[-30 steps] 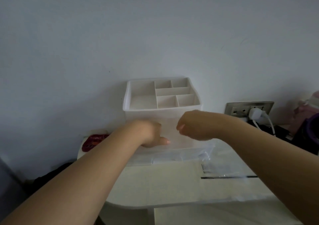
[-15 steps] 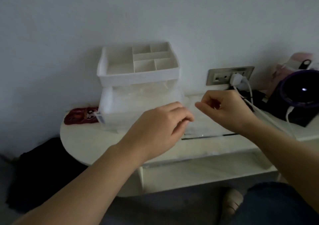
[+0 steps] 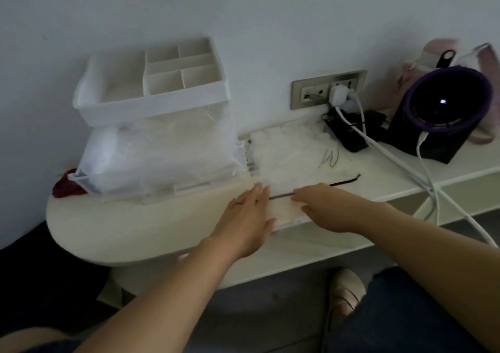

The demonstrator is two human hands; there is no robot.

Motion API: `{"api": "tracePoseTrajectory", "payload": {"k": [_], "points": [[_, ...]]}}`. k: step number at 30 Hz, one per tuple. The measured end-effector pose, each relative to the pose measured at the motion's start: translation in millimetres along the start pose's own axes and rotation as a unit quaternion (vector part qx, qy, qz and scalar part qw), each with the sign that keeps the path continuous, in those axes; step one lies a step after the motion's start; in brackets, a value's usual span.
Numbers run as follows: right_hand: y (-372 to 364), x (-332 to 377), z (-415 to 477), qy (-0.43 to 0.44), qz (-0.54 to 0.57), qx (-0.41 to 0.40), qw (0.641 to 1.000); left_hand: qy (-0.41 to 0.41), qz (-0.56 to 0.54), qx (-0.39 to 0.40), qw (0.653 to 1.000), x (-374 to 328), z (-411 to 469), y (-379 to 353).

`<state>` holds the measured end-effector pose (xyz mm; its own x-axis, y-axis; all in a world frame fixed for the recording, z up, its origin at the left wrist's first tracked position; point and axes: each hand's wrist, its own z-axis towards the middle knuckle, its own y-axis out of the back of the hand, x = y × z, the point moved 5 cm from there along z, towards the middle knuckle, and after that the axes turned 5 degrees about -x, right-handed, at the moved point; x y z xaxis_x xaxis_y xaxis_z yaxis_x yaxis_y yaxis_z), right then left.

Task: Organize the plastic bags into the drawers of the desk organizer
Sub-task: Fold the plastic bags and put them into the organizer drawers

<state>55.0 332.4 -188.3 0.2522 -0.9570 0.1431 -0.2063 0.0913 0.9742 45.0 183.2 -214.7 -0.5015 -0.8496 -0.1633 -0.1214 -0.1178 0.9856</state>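
A white desk organizer (image 3: pixel 151 101) with a divided top tray stands against the wall. Its clear lower drawer (image 3: pixel 162 163) is pulled out and holds crumpled clear plastic bags. A pile of clear plastic bags (image 3: pixel 292 157) lies on the desk to the right of the drawer; one has a black zip strip. My left hand (image 3: pixel 249 217) lies flat, fingers spread, at the pile's front left corner. My right hand (image 3: pixel 322 203) rests palm down on the pile's front edge, touching the bags. Neither hand has closed around a bag.
A wall socket (image 3: pixel 328 88) with a white plug and white cables (image 3: pixel 422 179) sits right of the bags. A dark round device (image 3: pixel 443 109) stands at far right. A red item (image 3: pixel 63 187) lies behind the drawer's left corner. The rounded desk edge (image 3: pixel 108 249) is near me.
Both hands have left the drawer front and dropped to the bag pile on the right, opening flat. The view has tilted down, showing the desk edge and floor.
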Motion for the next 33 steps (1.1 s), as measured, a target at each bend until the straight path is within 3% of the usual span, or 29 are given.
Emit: {"api": "tracePoseTrajectory", "payload": {"k": [4,14,19,21,23,28,33], "points": [[-3.2,-5.7,11.5,-0.001,-0.026,-0.016,1.0,0.006,-0.016,-0.053,0.998,-1.5,5.2,1.5],[13.3,-1.4,20.9,-0.026,-0.066,-0.072,0.995,0.001,0.004,-0.073,0.997,-2.7,8.5,4.7],[9.2,3.6,16.1,-0.024,-0.138,-0.077,0.987,0.005,0.012,-0.076,0.997,-2.1,8.8,6.0],[11.5,2.3,13.5,-0.025,-0.1,-0.088,0.991,0.007,0.011,-0.072,0.997,-2.2,9.8,5.8],[21.8,-3.1,8.0,-0.044,0.005,-0.114,0.993,0.01,0.006,-0.061,0.998,-1.7,11.3,4.7],[46.6,-17.6,-7.7,-0.05,0.202,-0.136,0.969,0.018,-0.014,-0.032,0.999,-0.8,16.3,4.0],[35.5,-21.4,-9.2,-0.06,0.192,-0.102,0.974,0.029,-0.035,-0.036,0.998,1.4,17.4,5.7]]}}
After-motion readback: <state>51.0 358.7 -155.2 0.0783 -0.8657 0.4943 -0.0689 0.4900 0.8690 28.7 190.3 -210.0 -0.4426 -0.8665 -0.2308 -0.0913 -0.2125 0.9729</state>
